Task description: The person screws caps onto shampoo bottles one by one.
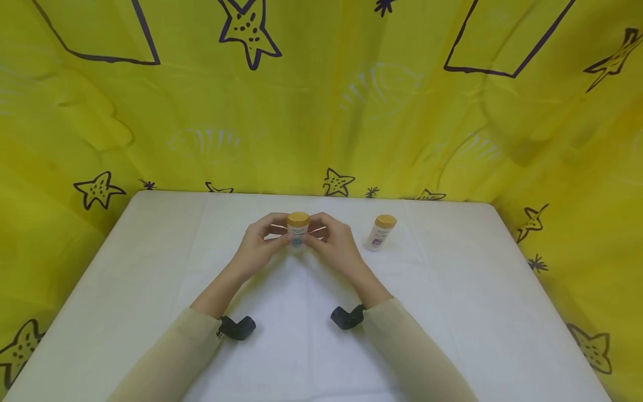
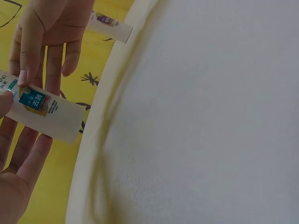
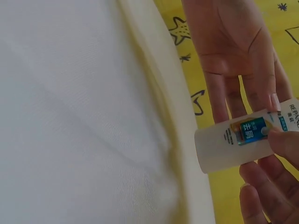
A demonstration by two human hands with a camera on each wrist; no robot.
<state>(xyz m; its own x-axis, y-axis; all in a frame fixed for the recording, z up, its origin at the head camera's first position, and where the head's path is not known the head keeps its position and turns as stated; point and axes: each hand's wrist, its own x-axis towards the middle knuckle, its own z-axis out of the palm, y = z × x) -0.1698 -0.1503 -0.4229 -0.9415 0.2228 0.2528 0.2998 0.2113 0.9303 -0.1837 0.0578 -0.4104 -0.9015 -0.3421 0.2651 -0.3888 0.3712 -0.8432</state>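
A white shampoo bottle (image 1: 298,223) with a gold cap and a blue label stands between both hands near the far side of the table. My left hand (image 1: 259,245) grips its left side, thumb on the front and fingers behind. From the other side my right hand (image 1: 335,243) pinches the same bottle, its thumb near the blue label. Both wrist views show the label facing me, with the cap out of frame. Whether the bottle's base touches the table, I cannot tell.
A second white bottle (image 1: 380,233) with a gold cap and purple label stands to the right of my right hand. Under everything is a white-covered table (image 1: 281,357). A yellow patterned curtain (image 1: 311,111) hangs behind its far edge and along both sides.
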